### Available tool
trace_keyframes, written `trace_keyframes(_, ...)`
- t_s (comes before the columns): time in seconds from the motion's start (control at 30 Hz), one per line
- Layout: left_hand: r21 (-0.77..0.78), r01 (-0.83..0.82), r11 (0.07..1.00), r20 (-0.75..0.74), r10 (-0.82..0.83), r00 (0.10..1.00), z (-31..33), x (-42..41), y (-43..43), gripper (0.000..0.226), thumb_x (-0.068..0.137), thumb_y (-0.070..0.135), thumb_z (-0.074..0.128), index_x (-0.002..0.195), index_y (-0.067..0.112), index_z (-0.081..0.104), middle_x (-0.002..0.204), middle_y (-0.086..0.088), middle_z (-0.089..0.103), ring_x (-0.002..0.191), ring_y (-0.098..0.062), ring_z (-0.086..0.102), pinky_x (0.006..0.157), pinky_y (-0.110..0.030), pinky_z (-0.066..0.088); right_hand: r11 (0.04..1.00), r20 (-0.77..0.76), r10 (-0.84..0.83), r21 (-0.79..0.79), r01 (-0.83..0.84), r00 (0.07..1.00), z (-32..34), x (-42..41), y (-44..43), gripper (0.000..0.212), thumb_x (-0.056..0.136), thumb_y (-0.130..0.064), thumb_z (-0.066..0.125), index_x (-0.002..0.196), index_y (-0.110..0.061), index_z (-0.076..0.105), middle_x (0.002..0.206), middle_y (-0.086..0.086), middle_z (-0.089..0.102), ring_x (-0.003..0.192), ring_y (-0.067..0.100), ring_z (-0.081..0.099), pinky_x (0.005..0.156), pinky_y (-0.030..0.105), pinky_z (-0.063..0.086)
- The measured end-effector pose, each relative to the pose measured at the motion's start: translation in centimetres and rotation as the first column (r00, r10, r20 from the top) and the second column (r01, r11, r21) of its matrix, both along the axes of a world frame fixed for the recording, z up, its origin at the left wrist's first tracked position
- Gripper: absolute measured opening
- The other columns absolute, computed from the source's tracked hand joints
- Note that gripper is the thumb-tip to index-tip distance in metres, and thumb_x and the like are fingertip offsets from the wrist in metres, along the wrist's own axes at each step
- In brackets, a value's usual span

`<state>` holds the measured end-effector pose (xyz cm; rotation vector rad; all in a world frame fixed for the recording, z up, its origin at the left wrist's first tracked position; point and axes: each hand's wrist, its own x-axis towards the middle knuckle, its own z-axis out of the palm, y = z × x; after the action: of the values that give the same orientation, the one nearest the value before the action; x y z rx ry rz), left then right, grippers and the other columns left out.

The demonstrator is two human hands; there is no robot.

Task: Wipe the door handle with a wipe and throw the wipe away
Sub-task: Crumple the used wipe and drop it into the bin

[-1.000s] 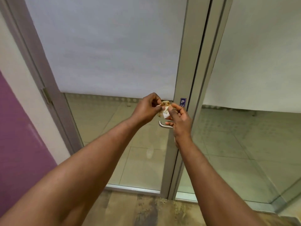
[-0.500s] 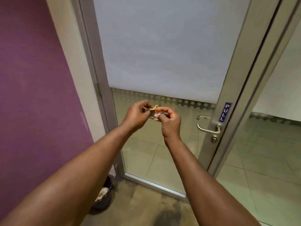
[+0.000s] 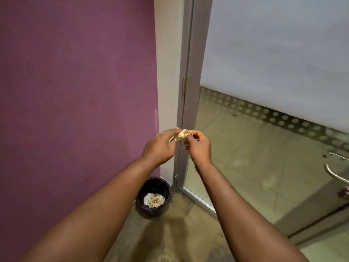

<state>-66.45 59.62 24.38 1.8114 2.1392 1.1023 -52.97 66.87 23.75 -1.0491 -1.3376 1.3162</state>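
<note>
A small crumpled, yellowish-stained wipe [image 3: 181, 134] is pinched between the fingertips of both hands in front of the door's hinge side. My left hand [image 3: 160, 146] grips its left end and my right hand [image 3: 198, 146] its right end. The metal door handle [image 3: 335, 173] shows at the far right edge of the view, well away from both hands. A small black bin [image 3: 153, 197] with used wipes inside stands on the floor below my hands, in the corner by the wall.
A purple wall [image 3: 75, 91] fills the left side. The glass door [image 3: 264, 72] with a frosted upper panel and a grey metal frame [image 3: 186, 91] takes up the right. Worn brown floor lies under my arms.
The view has swung left, so the handle slid from the middle to the far right edge. My hands, still holding the wipe, now sit above the bin, which has come fully into view.
</note>
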Motion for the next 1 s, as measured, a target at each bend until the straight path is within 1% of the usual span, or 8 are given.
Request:
trace_keyframes(0.13,-0.091,-0.025,0.996,-0.182,0.008,0.983,-4.5,-4.6,-1.7,0.057,0.103,0.019,0.049,0.159,0.021,0.040,0.166,0.001,0.037,0.155,-0.017,0.031,0.127,-0.038,0.025,0.998,0.070,0.049,-0.037,-0.046,0.996,-3.2,-4.6,-0.4,0.004,0.090,-0.012,0.067,0.092,-0.015,0.068,0.098,0.011,0.072,0.092,0.026,0.070,0.072,0.035,0.061)
trace_keyframes(0.3,-0.193,-0.126,0.973,-0.244,0.077,0.967,-10.6,-8.0,-2.6,0.066,0.107,0.025,0.040,0.166,0.015,0.013,0.174,-0.003,0.009,0.161,-0.018,0.002,0.131,-0.038,0.004,0.991,0.228,0.135,-0.027,-0.132,0.964,-8.5,-8.4,0.1,0.026,0.089,-0.007,0.063,0.087,-0.033,0.064,0.091,-0.003,0.072,0.086,0.022,0.071,0.077,0.045,0.062)
trace_keyframes(0.4,-0.292,-0.183,0.939,-0.226,0.118,0.967,-14.3,-9.7,-2.7,0.066,0.109,0.029,0.034,0.166,0.014,0.005,0.174,-0.004,0.001,0.161,-0.018,-0.005,0.131,-0.041,0.004,0.978,0.301,0.204,-0.096,-0.183,0.932,-12.7,-10.0,1.2,0.023,0.091,-0.008,0.064,0.097,-0.029,0.072,0.094,-0.007,0.074,0.087,0.018,0.071,0.080,0.044,0.061)
trace_keyframes(0.53,-0.391,-0.226,0.892,-0.198,0.158,0.967,-19.2,-11.7,-2.6,0.064,0.110,0.028,0.031,0.166,0.013,0.003,0.174,-0.004,-0.001,0.161,-0.018,-0.007,0.131,-0.040,0.001,0.969,0.408,0.232,-0.179,-0.172,0.883,-18.7,-11.1,3.3,0.020,0.091,-0.016,0.069,0.109,-0.015,0.076,0.111,0.004,0.074,0.101,0.021,0.068,0.091,0.032,0.053)
trace_keyframes(0.67,-0.455,-0.246,0.856,-0.177,0.184,0.967,-24.7,-13.7,-1.8,0.065,0.110,0.030,0.031,0.166,0.015,0.002,0.174,-0.002,-0.003,0.160,-0.017,-0.009,0.131,-0.040,0.001,0.955,0.471,0.270,-0.243,-0.171,0.840,-25.4,-12.0,5.3,0.030,0.092,-0.018,0.068,0.121,-0.014,0.073,0.121,0.006,0.072,0.110,0.024,0.066,0.099,0.040,0.052)
trace_keyframes(0.77,-0.449,-0.236,0.862,-0.147,0.190,0.971,-28.6,-15.4,-0.8,0.065,0.109,0.026,0.037,0.166,0.011,0.010,0.174,-0.006,0.004,0.161,-0.020,-0.002,0.131,-0.040,0.002,0.949,0.496,0.282,-0.268,-0.165,0.821,-30.6,-13.1,7.0,0.032,0.092,-0.018,0.069,0.124,-0.015,0.071,0.118,0.005,0.074,0.105,0.022,0.068,0.094,0.037,0.054)
trace_keyframes(0.9,-0.445,-0.264,0.856,-0.190,0.198,0.962,-33.3,-16.9,1.0,0.064,0.104,0.017,0.050,0.162,0.003,0.025,0.170,-0.016,0.022,0.159,-0.032,0.017,0.129,-0.048,0.016,0.935,0.506,0.324,-0.301,-0.188,0.800,-36.4,-14.9,8.7,0.025,0.092,-0.020,0.068,0.116,-0.015,0.073,0.108,0.004,0.076,0.100,0.023,0.069,0.084,0.032,0.053)
trace_keyframes(1.0,-0.437,-0.244,0.866,-0.234,0.152,0.960,-36.6,-17.4,1.9,0.063,0.103,0.016,0.049,0.160,0.000,0.027,0.169,-0.018,0.025,0.158,-0.035,0.020,0.128,-0.051,0.019,0.920,0.508,0.376,-0.303,-0.247,0.775,-39.7,-16.3,9.8,0.035,0.090,-0.011,0.063,0.124,-0.014,0.071,0.119,0.007,0.074,0.109,0.022,0.066,0.088,0.030,0.050)
